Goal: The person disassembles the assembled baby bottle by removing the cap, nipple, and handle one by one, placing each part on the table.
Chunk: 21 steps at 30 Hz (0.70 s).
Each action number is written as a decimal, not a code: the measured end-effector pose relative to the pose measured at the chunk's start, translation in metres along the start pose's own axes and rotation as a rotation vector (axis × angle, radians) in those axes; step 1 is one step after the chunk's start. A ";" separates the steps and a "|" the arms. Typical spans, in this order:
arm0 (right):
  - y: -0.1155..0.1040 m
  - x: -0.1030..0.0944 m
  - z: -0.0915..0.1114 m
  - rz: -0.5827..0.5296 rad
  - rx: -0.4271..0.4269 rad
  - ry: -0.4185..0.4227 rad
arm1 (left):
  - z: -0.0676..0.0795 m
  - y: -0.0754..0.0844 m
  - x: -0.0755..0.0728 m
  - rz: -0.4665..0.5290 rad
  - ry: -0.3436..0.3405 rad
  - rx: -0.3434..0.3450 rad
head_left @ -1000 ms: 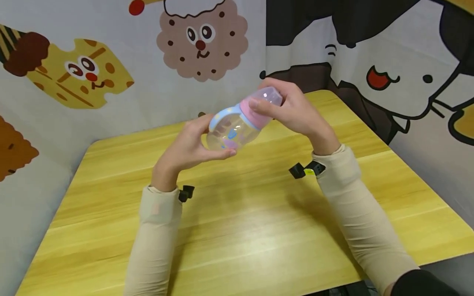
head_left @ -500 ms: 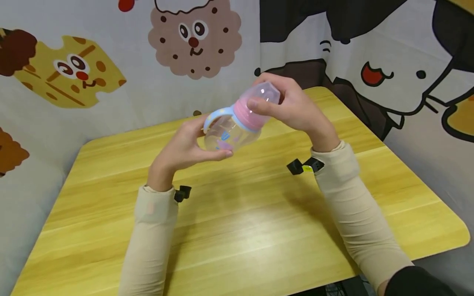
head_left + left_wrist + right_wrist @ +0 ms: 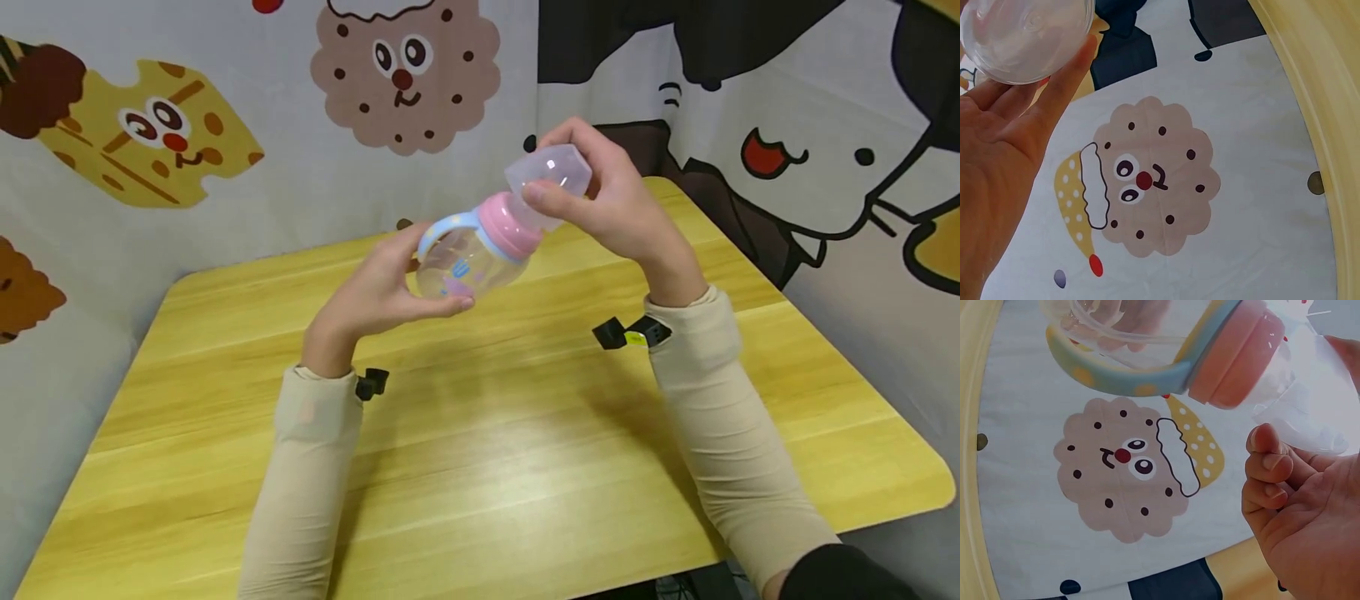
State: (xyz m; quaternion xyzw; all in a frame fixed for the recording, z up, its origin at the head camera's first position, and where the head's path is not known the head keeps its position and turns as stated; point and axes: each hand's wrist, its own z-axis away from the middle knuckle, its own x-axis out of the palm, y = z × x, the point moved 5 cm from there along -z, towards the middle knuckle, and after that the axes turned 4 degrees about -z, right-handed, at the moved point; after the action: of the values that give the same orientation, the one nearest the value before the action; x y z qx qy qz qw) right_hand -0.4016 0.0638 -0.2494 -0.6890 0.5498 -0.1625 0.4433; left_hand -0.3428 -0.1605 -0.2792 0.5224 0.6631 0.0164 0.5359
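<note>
In the head view a clear baby bottle [image 3: 472,271] with a pink collar [image 3: 512,225] and a blue spotted handle [image 3: 447,229] is held tilted above the table. My left hand [image 3: 375,287] grips it near its base, thumb below and fingers behind. Its round bottom [image 3: 1025,37] shows in the left wrist view. My right hand [image 3: 618,204] pinches a translucent lilac cap [image 3: 551,171] between thumb and fingers. That cap stands off the collar, tilted, its open end still close around the teat. In the right wrist view a gap shows between collar [image 3: 1235,362] and cap [image 3: 1322,394].
Beneath both hands lies a yellow wood-grain table [image 3: 465,467]. Behind it hangs a white curtain [image 3: 292,108] with cartoon biscuit and animal prints. Small black wrist cameras [image 3: 372,384] stick out by the sleeves.
The cap has come off the pink collar, as my right hand drew it up and to the right. My left hand keeps its hold on the baby bottle.
</note>
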 end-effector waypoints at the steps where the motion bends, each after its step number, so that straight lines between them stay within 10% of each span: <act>1: 0.000 -0.001 0.000 -0.002 0.000 0.002 | 0.000 0.000 -0.001 -0.002 0.001 -0.002; 21: -0.029 0.005 0.007 0.127 -0.062 0.066 | 0.007 0.002 -0.015 0.004 0.041 -0.006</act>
State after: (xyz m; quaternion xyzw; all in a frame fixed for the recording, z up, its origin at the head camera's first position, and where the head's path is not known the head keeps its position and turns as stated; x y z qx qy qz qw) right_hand -0.3766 0.0623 -0.2315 -0.6605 0.6115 -0.1397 0.4126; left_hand -0.3382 -0.1743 -0.2709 0.5220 0.6727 0.0301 0.5236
